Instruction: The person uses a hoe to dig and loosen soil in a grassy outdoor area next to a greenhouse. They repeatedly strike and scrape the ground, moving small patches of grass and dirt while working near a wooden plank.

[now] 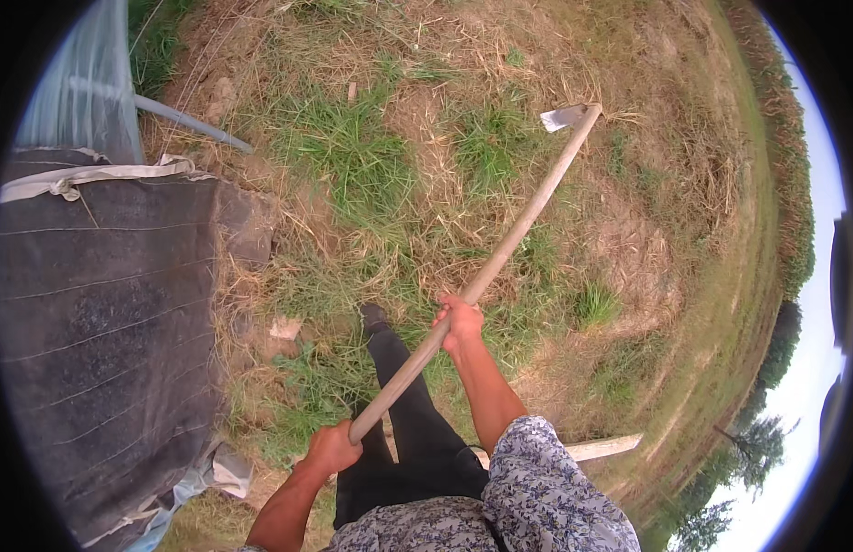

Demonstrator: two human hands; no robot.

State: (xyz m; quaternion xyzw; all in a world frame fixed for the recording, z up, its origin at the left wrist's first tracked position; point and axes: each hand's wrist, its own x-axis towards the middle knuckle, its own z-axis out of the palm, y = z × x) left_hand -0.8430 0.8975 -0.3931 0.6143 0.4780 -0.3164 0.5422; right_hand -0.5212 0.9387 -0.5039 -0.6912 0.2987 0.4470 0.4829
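Note:
A hoe with a long wooden handle [520, 231] slants across the view, from low centre to upper right. My left hand [333, 447] is closed around the butt end of the handle, in front of my dark trousers. Farther up the shaft, my right hand [459, 321] grips it near the middle. The hoe's metal blade [563, 118] is at the far end, with dry grass strands around the head. Below and around it lie green grass tufts [488, 148] and straw. Whether the blade touches the ground I cannot tell.
Black ground-cover fabric [109, 303] covers a structure on the left, with clear plastic sheeting [88, 90] and a metal pipe [192, 124] above it. A broken brick piece [285, 328] lies near my foot [373, 316]. A pale wooden board [602, 447] sits behind my right arm.

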